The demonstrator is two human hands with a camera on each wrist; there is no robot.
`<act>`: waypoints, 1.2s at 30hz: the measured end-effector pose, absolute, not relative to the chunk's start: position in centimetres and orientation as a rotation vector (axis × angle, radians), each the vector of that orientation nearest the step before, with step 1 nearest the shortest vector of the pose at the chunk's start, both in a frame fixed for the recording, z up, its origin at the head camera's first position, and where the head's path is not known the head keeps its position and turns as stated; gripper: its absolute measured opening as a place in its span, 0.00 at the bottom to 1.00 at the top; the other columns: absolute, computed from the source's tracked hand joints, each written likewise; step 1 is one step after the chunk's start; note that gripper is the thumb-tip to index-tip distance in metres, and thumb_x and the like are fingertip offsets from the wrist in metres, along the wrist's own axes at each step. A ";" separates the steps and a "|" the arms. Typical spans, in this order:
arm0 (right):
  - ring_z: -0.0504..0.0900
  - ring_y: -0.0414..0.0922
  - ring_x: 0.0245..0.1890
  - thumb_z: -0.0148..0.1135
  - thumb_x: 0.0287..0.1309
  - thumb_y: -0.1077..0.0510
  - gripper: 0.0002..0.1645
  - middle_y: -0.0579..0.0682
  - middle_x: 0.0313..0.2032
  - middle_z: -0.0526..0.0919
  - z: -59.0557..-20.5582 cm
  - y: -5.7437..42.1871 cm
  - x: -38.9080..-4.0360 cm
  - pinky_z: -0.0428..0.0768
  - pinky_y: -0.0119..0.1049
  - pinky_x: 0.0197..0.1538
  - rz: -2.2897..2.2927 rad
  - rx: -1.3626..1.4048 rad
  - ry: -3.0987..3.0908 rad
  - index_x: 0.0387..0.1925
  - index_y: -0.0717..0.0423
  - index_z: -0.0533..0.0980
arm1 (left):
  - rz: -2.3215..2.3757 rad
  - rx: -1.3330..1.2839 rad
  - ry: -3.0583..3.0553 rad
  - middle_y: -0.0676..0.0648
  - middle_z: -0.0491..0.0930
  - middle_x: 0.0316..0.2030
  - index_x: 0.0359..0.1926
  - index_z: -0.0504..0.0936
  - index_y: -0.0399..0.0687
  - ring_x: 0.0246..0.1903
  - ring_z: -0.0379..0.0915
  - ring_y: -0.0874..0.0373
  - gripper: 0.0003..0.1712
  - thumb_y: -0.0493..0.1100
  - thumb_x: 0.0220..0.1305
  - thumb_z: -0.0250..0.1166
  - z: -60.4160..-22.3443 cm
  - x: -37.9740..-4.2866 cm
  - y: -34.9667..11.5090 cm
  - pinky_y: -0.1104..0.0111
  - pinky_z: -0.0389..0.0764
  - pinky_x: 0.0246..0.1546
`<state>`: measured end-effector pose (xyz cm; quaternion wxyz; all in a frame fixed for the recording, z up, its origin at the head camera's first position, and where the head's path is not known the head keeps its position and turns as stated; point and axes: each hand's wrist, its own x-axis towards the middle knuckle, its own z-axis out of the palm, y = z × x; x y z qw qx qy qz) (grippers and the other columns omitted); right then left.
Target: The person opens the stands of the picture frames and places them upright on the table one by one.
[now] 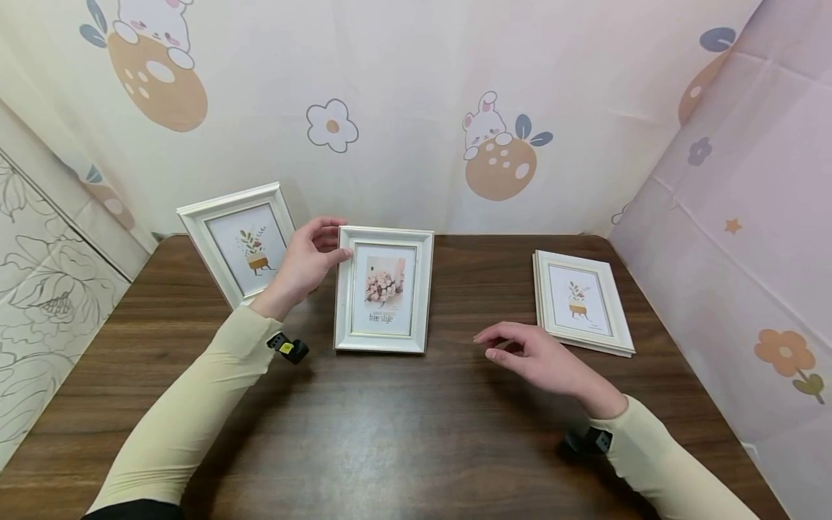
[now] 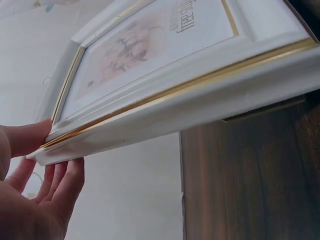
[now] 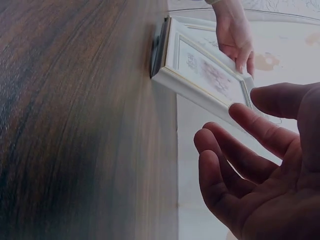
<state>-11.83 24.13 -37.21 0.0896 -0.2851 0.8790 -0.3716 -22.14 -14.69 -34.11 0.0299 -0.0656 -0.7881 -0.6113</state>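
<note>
A white picture frame with a flower print stands tilted back near the middle of the table. My left hand pinches its upper left edge, thumb on the front and fingers behind, as the left wrist view also shows with the frame's gold-lined rim. My right hand hovers over the table to the right of that frame, fingers loosely bent and holding nothing. In the right wrist view its fingers are spread apart from the frame. What supports the frame from behind is hidden.
Another white frame with a potted-plant print stands at the left, partly behind my left hand. On the right lies a stack of white frames. A patterned curtain hangs along the back of the dark wooden table.
</note>
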 end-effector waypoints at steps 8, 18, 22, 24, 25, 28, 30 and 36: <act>0.81 0.38 0.43 0.61 0.70 0.54 0.13 0.48 0.47 0.84 -37.4 24.1 -12.0 0.80 0.40 0.48 -1.076 -0.843 2.608 0.51 0.52 0.81 | -1.870 -0.175 -2.365 0.41 0.79 0.52 0.58 0.77 0.41 0.46 0.79 0.50 0.26 0.31 0.58 0.72 -33.8 -21.8 -14.5 0.69 0.82 0.38; 0.81 0.39 0.44 0.61 0.69 0.56 0.13 0.49 0.48 0.84 -37.1 24.4 -11.9 0.80 0.40 0.48 -1.070 -0.837 2.625 0.52 0.54 0.80 | -1.926 -0.212 -2.299 0.44 0.80 0.52 0.55 0.78 0.44 0.45 0.80 0.52 0.22 0.31 0.60 0.70 -33.0 -20.3 -14.2 0.68 0.82 0.39; 0.80 0.39 0.44 0.60 0.70 0.55 0.13 0.49 0.49 0.84 -36.9 24.5 -12.0 0.80 0.40 0.47 -1.070 -0.830 2.634 0.52 0.52 0.80 | -1.945 -0.242 -2.275 0.43 0.80 0.52 0.55 0.78 0.44 0.46 0.79 0.51 0.21 0.30 0.62 0.69 -32.7 -19.9 -14.1 0.67 0.82 0.40; 0.80 0.39 0.44 0.60 0.70 0.55 0.12 0.49 0.49 0.84 -36.6 24.6 -12.1 0.80 0.40 0.47 -1.071 -0.830 2.634 0.52 0.51 0.80 | -1.971 -0.248 -2.253 0.42 0.80 0.52 0.55 0.78 0.44 0.47 0.79 0.51 0.20 0.30 0.62 0.68 -32.7 -19.8 -14.1 0.67 0.82 0.41; 0.80 0.39 0.44 0.60 0.70 0.55 0.13 0.49 0.49 0.84 -36.5 24.6 -12.2 0.80 0.40 0.48 -1.069 -0.831 2.636 0.52 0.51 0.80 | -1.982 -0.252 -2.242 0.42 0.80 0.52 0.55 0.78 0.44 0.47 0.79 0.51 0.20 0.30 0.63 0.68 -32.6 -19.8 -14.1 0.67 0.82 0.41; 0.80 0.40 0.44 0.60 0.70 0.55 0.12 0.49 0.49 0.84 -36.0 24.7 -12.7 0.81 0.41 0.47 -1.068 -0.835 2.647 0.52 0.50 0.80 | -2.014 -0.260 -2.201 0.42 0.80 0.52 0.55 0.78 0.45 0.46 0.79 0.51 0.19 0.30 0.64 0.67 -32.5 -19.7 -14.0 0.67 0.83 0.41; 0.81 0.40 0.44 0.61 0.70 0.55 0.12 0.48 0.49 0.84 -35.7 24.9 -13.1 0.81 0.42 0.47 -1.072 -0.830 2.663 0.53 0.49 0.80 | -2.034 -0.270 -2.170 0.41 0.80 0.52 0.54 0.78 0.45 0.45 0.80 0.52 0.19 0.30 0.64 0.66 -32.5 -19.7 -14.0 0.67 0.83 0.39; 0.81 0.42 0.43 0.60 0.70 0.56 0.13 0.47 0.50 0.84 -34.6 25.8 -14.3 0.80 0.37 0.44 -1.138 -0.752 2.762 0.54 0.50 0.80 | -2.125 -0.292 -2.082 0.42 0.80 0.51 0.54 0.78 0.45 0.45 0.80 0.54 0.17 0.30 0.66 0.65 -32.4 -19.7 -14.1 0.68 0.84 0.39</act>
